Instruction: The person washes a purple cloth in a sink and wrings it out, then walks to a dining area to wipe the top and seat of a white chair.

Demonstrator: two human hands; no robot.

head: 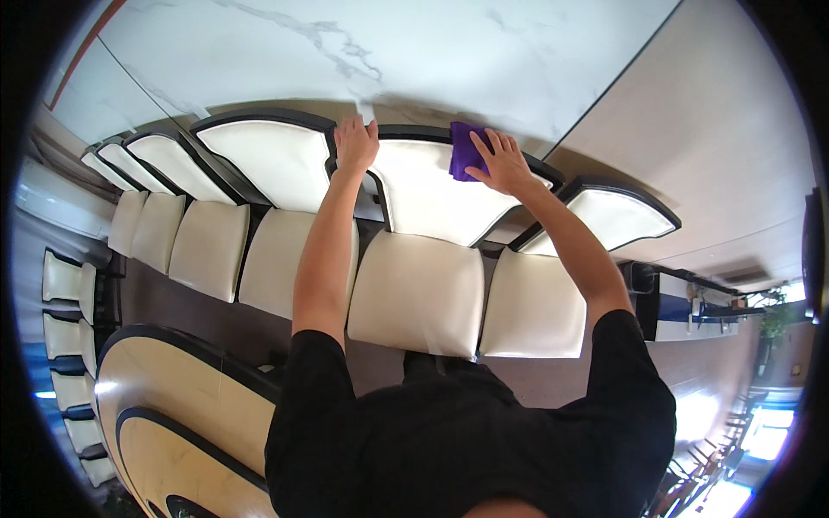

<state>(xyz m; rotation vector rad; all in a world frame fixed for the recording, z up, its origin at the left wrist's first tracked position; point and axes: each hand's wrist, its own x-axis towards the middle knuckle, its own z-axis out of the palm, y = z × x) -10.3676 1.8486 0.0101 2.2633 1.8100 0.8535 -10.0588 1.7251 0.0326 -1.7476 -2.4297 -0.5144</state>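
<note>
A folded purple cloth (465, 154) lies against the top right part of a white padded chair back (427, 188) with a black frame. My right hand (502, 162) presses on the cloth, its fingers spread over the cloth's right side. My left hand (355, 144) rests at the top left corner of the same chair back, beside the neighbouring chair back (272, 158), with no object visible in it. The cream seat (418, 291) of the middle chair is in front of my body.
More white chairs stand in a row to both sides, backs close to a marble-patterned wall (440, 58). A large round table (188, 369) with a raised inner tier is at lower left, with further chairs (65, 337) beyond it. A counter (686, 307) stands at right.
</note>
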